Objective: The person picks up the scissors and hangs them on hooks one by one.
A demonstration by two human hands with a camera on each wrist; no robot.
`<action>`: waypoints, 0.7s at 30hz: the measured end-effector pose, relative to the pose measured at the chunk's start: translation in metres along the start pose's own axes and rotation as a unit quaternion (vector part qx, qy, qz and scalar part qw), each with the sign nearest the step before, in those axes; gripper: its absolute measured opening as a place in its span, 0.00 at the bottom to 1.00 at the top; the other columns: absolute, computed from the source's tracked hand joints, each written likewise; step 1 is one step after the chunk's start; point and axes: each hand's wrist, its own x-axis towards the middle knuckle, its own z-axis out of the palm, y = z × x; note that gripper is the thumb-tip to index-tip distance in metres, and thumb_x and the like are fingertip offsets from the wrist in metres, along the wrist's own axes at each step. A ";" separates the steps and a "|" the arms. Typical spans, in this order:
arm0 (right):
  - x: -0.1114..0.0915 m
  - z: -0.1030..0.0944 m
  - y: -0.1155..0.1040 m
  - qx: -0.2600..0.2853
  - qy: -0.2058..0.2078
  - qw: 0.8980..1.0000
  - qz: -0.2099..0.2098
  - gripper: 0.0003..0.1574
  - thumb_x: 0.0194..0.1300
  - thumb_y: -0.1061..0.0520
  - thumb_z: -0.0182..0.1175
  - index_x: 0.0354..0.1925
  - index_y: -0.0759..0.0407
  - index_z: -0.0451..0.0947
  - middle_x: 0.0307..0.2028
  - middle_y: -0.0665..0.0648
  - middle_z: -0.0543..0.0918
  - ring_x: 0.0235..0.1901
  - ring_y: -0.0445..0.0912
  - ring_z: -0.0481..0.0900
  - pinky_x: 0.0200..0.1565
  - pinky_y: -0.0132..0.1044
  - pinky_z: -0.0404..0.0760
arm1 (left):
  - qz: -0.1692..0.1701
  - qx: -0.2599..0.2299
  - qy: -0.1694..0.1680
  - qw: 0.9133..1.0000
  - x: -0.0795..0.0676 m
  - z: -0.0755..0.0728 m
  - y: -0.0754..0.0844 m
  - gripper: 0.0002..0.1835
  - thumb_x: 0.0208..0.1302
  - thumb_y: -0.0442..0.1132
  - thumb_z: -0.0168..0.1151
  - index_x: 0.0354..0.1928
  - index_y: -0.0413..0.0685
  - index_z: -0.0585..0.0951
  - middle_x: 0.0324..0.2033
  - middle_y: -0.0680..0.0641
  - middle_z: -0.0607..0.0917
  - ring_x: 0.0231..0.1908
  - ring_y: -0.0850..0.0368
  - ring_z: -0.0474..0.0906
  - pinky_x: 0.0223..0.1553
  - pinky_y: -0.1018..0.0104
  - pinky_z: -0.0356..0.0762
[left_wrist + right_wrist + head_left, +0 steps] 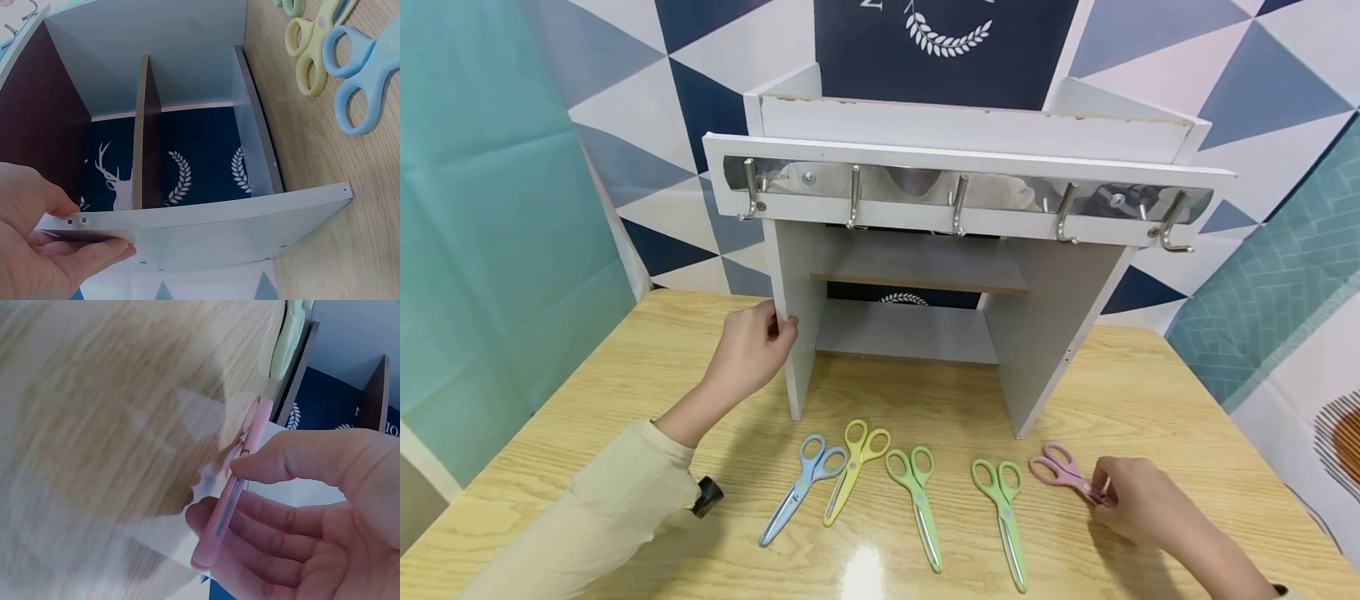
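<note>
Near the right side of the wooden table point(625, 375), just in front of a white shelf unit point(1048, 312), are the pink scissors point(1072, 477), their handle loops pointing left and toward the unit. The right hand point(1142, 504) pinches them by the blade end, thumb on one face and fingers on the other; whether the loops touch the tabletop I cannot tell. To their left, well apart from the hand, lie the right-hand green scissors point(1004, 506), then the other green scissors point(920, 500), the yellow scissors point(853, 471) and the blue scissors point(801, 492), all with loops toward the unit and tips toward the person. The yellow and blue handles are close beside each other. The left hand point(748, 346) grips the front edge of the unit's left side panel point(801, 267), thumb and fingers pinching it from opposite faces. A black object point(707, 497) sits at the cuff of the pale left sleeve point(617, 483). Across the unit's upper front runs a rail point(917, 158) with five metal hooks point(960, 204). Behind is a triangle-patterned wall covering point(625, 125).
</note>
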 end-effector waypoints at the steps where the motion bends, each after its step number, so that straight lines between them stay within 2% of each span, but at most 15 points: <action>1: 0.000 0.000 0.001 0.006 -0.004 1.000 -0.002 0.12 0.43 0.64 0.69 0.28 0.57 0.76 0.19 0.47 0.73 0.21 0.35 0.64 0.24 0.29 0.65 | 0.000 0.000 -0.001 1.000 0.000 0.000 0.000 0.11 0.65 0.35 0.52 0.28 0.36 0.78 0.14 0.45 0.75 0.15 0.59 0.65 0.18 0.71 0.61; 5: -0.001 -0.003 0.006 0.032 -0.028 0.999 -0.010 0.11 0.46 0.63 0.69 0.29 0.59 0.77 0.19 0.47 0.73 0.20 0.33 0.63 0.24 0.28 0.65 | 0.000 -0.001 -0.004 1.000 0.001 0.000 0.001 0.11 0.65 0.35 0.52 0.29 0.36 0.79 0.15 0.45 0.75 0.15 0.59 0.65 0.18 0.71 0.62; 14: 0.000 -0.009 0.020 0.079 -0.079 0.993 -0.035 0.09 0.52 0.61 0.67 0.33 0.59 0.78 0.22 0.46 0.77 0.18 0.29 0.65 0.23 0.27 0.68 | -0.001 0.000 0.004 1.000 0.000 0.000 -0.001 0.11 0.65 0.34 0.51 0.25 0.38 0.76 0.12 0.49 0.69 0.14 0.61 0.62 0.17 0.71 0.58; 19: 0.003 -0.009 0.023 0.092 -0.099 0.990 -0.033 0.11 0.54 0.59 0.68 0.36 0.61 0.79 0.25 0.46 0.80 0.21 0.28 0.69 0.26 0.28 0.71 | -0.001 0.000 0.007 1.000 0.000 0.000 -0.001 0.12 0.65 0.34 0.51 0.24 0.38 0.77 0.12 0.49 0.70 0.14 0.62 0.62 0.17 0.71 0.58; 21: 0.005 -0.010 0.024 0.091 -0.102 0.990 -0.033 0.13 0.54 0.57 0.69 0.37 0.61 0.80 0.26 0.46 0.81 0.25 0.27 0.70 0.28 0.28 0.72 | -0.001 -0.001 0.007 1.000 0.001 0.001 -0.001 0.12 0.65 0.34 0.51 0.24 0.38 0.76 0.12 0.49 0.70 0.14 0.62 0.62 0.17 0.71 0.58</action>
